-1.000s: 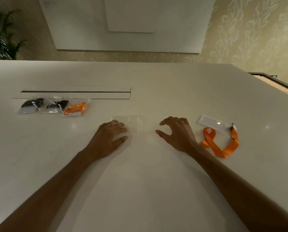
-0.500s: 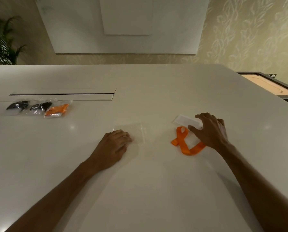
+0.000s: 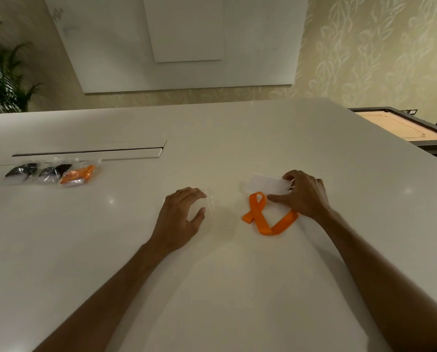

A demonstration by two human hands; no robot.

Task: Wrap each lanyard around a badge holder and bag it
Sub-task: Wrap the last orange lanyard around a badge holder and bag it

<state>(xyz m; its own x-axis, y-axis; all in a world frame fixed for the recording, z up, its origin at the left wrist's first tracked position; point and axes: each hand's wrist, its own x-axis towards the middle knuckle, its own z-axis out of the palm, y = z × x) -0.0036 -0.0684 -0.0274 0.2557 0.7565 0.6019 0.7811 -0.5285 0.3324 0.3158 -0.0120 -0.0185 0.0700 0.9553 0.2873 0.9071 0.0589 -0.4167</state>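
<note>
1. I see my right hand (image 3: 304,193) lying on the near-right end of the badge holder (image 3: 265,185), fingers curled over its clip end and thumb stretched out toward 9 o'clock along its near edge. It looks like a light pinch, though I cannot tell how firm.
2. The badge holder lies flat on the tabletop (image 3: 237,288), its long axis running roughly from 10 to 4 o'clock. The orange lanyard (image 3: 263,214) trails from under my right hand toward 7 o'clock, looped over itself just beside the holder's near edge.
3. My left hand (image 3: 180,217) rests at 9 o'clock of the lanyard, fingers loosely curled onto a clear empty bag (image 3: 211,203) — touching it, not clearly gripping.
4. The relation that matters, as I judge it: the lanyard's free loop lies between my two hands, nearer the right, so the right hand holds the holder while the left would cross toward 3 o'clock for the strap.
5. Room is generous — open tabletop toward 6 o'clock, and the right edge is well apart.
6. Three filled bags (image 3: 52,174) sit well away at 10 o'clock beside a slot (image 3: 90,152) in the tabletop, so I reckon this is a later piece of the batch.
</note>
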